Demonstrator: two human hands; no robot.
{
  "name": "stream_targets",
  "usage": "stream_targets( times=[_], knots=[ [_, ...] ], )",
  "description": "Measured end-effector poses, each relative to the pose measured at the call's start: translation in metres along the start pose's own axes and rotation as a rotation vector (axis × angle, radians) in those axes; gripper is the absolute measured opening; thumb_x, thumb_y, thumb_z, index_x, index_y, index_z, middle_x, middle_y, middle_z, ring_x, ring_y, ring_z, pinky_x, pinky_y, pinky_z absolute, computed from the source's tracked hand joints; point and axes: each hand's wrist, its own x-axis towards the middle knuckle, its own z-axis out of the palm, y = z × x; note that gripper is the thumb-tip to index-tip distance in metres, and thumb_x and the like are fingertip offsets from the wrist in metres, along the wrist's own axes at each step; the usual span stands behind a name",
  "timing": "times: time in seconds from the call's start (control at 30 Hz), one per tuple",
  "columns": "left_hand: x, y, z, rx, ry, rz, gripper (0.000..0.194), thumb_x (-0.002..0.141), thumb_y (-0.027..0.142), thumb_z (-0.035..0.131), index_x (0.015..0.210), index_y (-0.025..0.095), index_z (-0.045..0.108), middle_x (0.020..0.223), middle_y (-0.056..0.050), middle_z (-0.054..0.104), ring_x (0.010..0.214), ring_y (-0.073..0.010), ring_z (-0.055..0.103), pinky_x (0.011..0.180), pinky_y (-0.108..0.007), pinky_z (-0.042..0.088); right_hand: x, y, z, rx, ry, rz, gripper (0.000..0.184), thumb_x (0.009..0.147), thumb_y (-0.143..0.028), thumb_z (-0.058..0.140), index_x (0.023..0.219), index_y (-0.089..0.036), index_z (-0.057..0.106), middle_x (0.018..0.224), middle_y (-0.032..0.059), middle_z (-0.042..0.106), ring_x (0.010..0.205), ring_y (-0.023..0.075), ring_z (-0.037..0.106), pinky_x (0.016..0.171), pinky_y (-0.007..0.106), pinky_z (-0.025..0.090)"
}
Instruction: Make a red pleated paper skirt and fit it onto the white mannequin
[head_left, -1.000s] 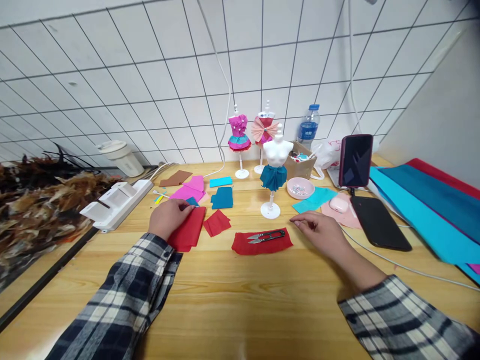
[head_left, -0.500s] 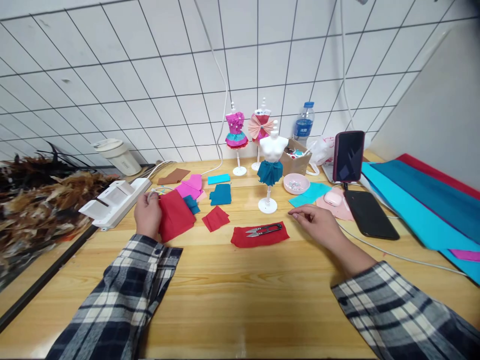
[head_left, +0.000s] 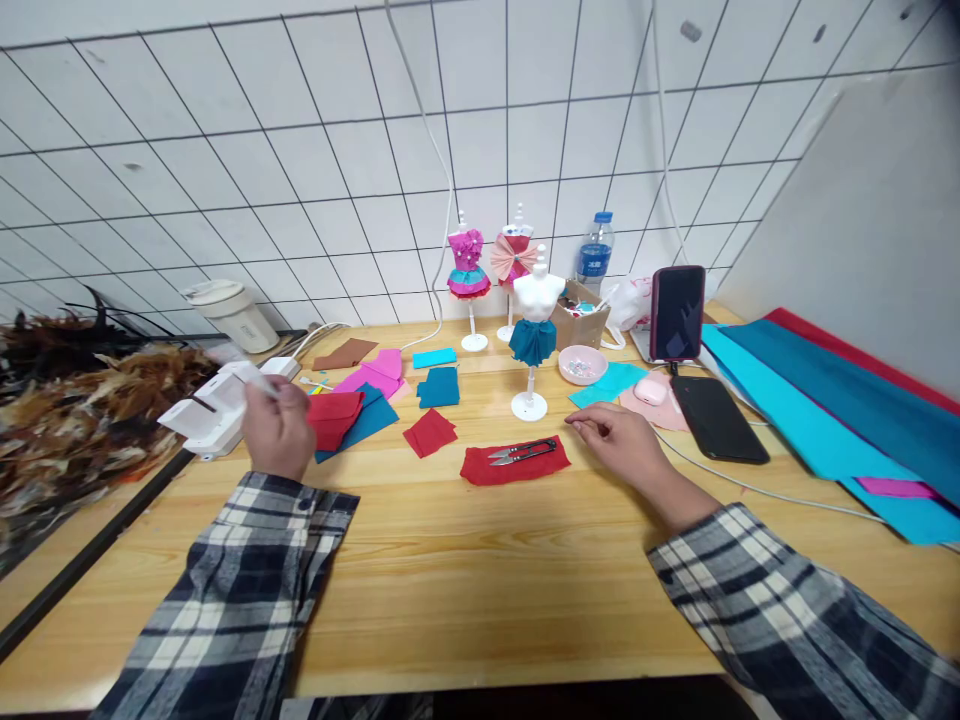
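My left hand [head_left: 277, 430] is raised in front of the white power strip [head_left: 217, 425], closed on a small whitish, translucent thing [head_left: 256, 378] blurred by motion. Just beyond it a red cloth piece [head_left: 335, 418] lies partly over a dark teal one [head_left: 376, 418]. My right hand [head_left: 616, 440] rests low over the table at the right, fingertips pinched; what they hold, if anything, is too small to see. Left of it, thread snips [head_left: 523, 452] lie on a red fabric strip [head_left: 480, 470]. A white mini mannequin [head_left: 538, 295] in a teal skirt [head_left: 532, 342] stands behind them.
Two dressed mannequins [head_left: 468, 268] stand near the tiled wall. Cut fabric pieces [head_left: 439, 387] lie mid-table. A pink bowl [head_left: 583, 366] of beads, a bottle [head_left: 595, 250], a propped phone [head_left: 677, 312] and a flat black phone [head_left: 720, 418] occupy the right. Feathers [head_left: 112, 430] fill the left.
My left hand has left the red cloth and lifted slightly leftward with the whitish thing. The red cloth now covers less, showing more teal beneath. My right hand keeps its pinch; the view shifted slightly.
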Motion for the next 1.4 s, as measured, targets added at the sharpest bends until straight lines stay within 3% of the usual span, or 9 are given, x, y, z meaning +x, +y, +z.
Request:
stream_targets(
  times=[0.13,0.2,0.27,0.4,0.5,0.63,0.9,1.13,1.4],
  knots=[
    [-0.037,0.055,0.021,-0.257,-0.38,0.149,0.042,0.095,0.058,0.032,0.093,0.019,0.047,0.072,0.0,0.051,0.064,-0.0139,0.047,0.063,-0.029,0.044,-0.003,-0.054,0.004,0.103,0.132,-0.307,0.025,0.092,-0.024,0.051,0.109,-0.023,0.07,0.102,0.0062,0.074,0.097,0.0208,0.066,0.087,0.035,0.051],
    [-0.059,0.081,0.03,-0.627,-0.704,0.157,0.041,0.095,0.057,0.035,0.088,0.019,0.047,0.072,-0.001,0.048,0.065,-0.0141,0.044,0.061,-0.028,0.041,-0.003,-0.082,0.011,0.176,0.132,-0.394,0.04,0.092,-0.019,0.048,0.131,-0.024,0.057,0.119,0.0075,0.069,0.105,0.0202,0.064,0.091,0.036,0.051],
    [-0.077,0.099,0.033,-0.834,-0.843,0.123,0.043,0.095,0.058,0.037,0.08,0.019,0.046,0.069,0.0,0.043,0.063,-0.014,0.04,0.059,-0.029,0.037,-0.002,-0.098,0.02,0.244,0.111,-0.388,0.053,0.092,-0.016,0.046,0.144,-0.02,0.043,0.133,0.0103,0.061,0.11,0.0194,0.063,0.094,0.035,0.051],
    [-0.093,0.111,0.033,-0.923,-0.994,0.096,0.048,0.092,0.064,0.038,0.076,0.019,0.045,0.066,0.001,0.04,0.06,-0.0137,0.036,0.056,-0.029,0.034,-0.002,-0.089,0.034,0.29,0.099,-0.328,0.032,0.094,-0.018,0.048,0.12,-0.021,0.066,0.116,0.0062,0.072,0.103,0.0174,0.068,0.091,0.03,0.052],
    [-0.089,0.111,0.033,-0.845,-0.983,0.181,0.049,0.093,0.062,0.036,0.075,0.018,0.049,0.069,-0.002,0.047,0.065,-0.0156,0.042,0.063,-0.03,0.039,-0.004,-0.074,0.034,0.314,0.081,-0.262,0.025,0.094,-0.02,0.051,0.107,-0.024,0.072,0.101,0.0021,0.077,0.092,0.0162,0.07,0.083,0.029,0.054],
    [-0.081,0.11,0.034,-0.702,-0.915,0.308,0.046,0.099,0.049,0.031,0.073,0.019,0.054,0.071,-0.003,0.056,0.076,-0.0187,0.053,0.101,-0.041,0.037,-0.003,-0.069,0.027,0.305,0.13,-0.288,0.026,0.095,-0.019,0.049,0.105,-0.026,0.072,0.102,0.0013,0.076,0.095,0.0169,0.069,0.087,0.032,0.052],
    [-0.084,0.109,0.035,-0.685,-0.867,0.493,0.044,0.099,0.049,0.036,0.124,0.02,0.057,0.111,-0.011,0.066,0.109,-0.0246,0.057,0.099,-0.038,0.042,-0.006,-0.074,0.021,0.325,0.242,-0.31,0.028,0.093,-0.028,0.058,0.121,-0.027,0.063,0.094,0.0005,0.077,0.083,0.0173,0.067,0.079,0.033,0.052],
    [-0.088,0.107,0.037,-0.759,-0.815,0.314,0.03,0.101,0.037,0.041,0.103,0.019,0.065,0.085,-0.005,0.067,0.082,-0.0176,0.062,0.082,-0.031,0.049,-0.012,-0.079,0.02,0.339,0.22,-0.419,0.038,0.092,-0.03,0.061,0.13,-0.029,0.055,0.102,0.0007,0.076,0.085,0.0174,0.066,0.08,0.032,0.052],
    [-0.09,0.102,0.037,-0.897,-0.896,0.168,0.029,0.098,0.039,0.048,0.105,0.02,0.068,0.11,-0.011,0.071,0.111,-0.0246,0.061,0.101,-0.039,0.044,-0.002,-0.069,0.028,0.328,0.087,-0.17,0.023,0.095,-0.023,0.052,0.105,-0.024,0.073,0.099,0.0022,0.077,0.089,0.0177,0.069,0.081,0.03,0.051]
  ],
)
